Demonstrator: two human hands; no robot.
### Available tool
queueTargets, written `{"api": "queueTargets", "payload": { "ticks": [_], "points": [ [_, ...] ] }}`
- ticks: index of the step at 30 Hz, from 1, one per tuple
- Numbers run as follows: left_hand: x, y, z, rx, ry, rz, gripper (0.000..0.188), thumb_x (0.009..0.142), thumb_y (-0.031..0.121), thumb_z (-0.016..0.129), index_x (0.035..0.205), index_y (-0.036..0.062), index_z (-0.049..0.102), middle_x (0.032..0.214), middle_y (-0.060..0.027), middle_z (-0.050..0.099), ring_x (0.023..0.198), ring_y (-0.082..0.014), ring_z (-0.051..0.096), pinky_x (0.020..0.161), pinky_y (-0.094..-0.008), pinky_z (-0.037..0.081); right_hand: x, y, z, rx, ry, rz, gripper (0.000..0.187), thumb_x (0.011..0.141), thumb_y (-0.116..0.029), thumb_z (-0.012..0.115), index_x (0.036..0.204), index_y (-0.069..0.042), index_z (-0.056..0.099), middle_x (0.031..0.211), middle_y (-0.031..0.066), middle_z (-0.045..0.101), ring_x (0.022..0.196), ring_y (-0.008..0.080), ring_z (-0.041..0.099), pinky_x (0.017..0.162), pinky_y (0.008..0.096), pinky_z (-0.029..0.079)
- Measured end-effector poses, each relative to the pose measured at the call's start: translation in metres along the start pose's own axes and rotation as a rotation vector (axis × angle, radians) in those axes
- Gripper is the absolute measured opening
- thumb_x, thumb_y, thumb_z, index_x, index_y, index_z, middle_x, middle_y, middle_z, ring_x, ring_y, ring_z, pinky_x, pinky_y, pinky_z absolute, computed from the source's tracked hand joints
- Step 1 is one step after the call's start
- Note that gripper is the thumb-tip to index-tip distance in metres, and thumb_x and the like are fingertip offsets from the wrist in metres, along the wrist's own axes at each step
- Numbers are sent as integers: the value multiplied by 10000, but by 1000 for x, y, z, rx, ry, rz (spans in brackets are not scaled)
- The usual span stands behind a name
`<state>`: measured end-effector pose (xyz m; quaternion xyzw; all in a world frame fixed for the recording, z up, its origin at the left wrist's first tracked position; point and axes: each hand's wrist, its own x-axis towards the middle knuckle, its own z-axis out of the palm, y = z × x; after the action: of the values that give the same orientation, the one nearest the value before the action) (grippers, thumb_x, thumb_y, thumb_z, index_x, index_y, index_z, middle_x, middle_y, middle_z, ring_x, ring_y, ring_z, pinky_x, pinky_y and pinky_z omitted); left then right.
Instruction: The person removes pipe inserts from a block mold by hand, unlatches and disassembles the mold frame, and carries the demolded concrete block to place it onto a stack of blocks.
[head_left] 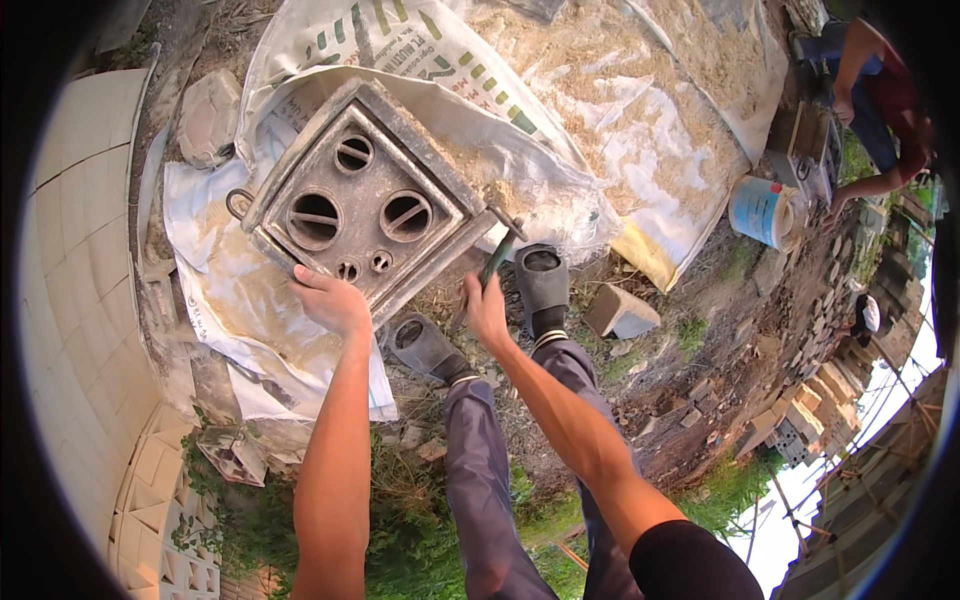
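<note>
A heavy square grey mould (360,210) with a raised rim lies tilted on sacking in front of me. Round openings of different sizes pierce its face, the larger ones crossed by a bar, and a wire ring (239,204) sticks out from its left corner. My left hand (335,303) grips the mould's near edge, some of its fingers hidden from view. In my right hand (484,315) is a hammer (496,258) with a dark green handle. Its metal head is close to the mould's right corner; whether they touch, I cannot tell.
Sandy woven sacks (640,110) spread beyond the mould. To the right are a concrete block (620,311), a white and blue bucket (762,212) and another person (880,110) bending down. Stacked blocks (810,410) stand farther right, a pale wall (85,240) at left. My shoes (541,285) are close by.
</note>
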<state>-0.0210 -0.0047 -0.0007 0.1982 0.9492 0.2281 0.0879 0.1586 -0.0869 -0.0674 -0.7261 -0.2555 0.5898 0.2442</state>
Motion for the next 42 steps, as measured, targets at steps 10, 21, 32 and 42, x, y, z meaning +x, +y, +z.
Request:
{"api": "queueTargets", "payload": {
  "ticks": [10, 21, 32, 42],
  "points": [
    [-3, 3, 4, 15, -25, -24, 555, 1001, 350, 288, 1209, -148, 416, 1106, -374, 530, 1018, -496, 522, 853, -513, 407, 72, -15, -55, -199, 527, 42, 290, 943, -172, 405, 1077, 58, 521, 1046, 233, 579, 985, 333, 560, 863, 395, 416],
    [-5, 10, 7, 53, -27, -66, 542, 1001, 358, 279, 1183, -128, 433, 1052, -362, 555, 965, -496, 541, 794, -523, 418, 150, -137, -62, -898, -830, 109, 532, 708, -84, 531, 1199, 112, 469, 1016, 232, 622, 980, 259, 595, 809, 364, 469],
    [-3, 12, 1, 71, -65, -112, 581, 999, 384, 260, 1196, -139, 419, 1074, -368, 542, 978, -502, 535, 796, -528, 416, 117, -124, -67, -710, -543, 62, 421, 737, -13, 479, 1143, 59, 567, 795, 279, 617, 812, 314, 646, 714, 438, 486],
    [-1, 7, 1, 38, -43, -59, 538, 1001, 350, 277, 1170, -135, 435, 1063, -361, 550, 970, -492, 541, 791, -526, 417, 92, -119, -43, -805, -80, -209, 388, 689, -25, 512, 1035, -50, 686, 867, 280, 632, 838, 396, 632, 782, 427, 505]
  ]
}}
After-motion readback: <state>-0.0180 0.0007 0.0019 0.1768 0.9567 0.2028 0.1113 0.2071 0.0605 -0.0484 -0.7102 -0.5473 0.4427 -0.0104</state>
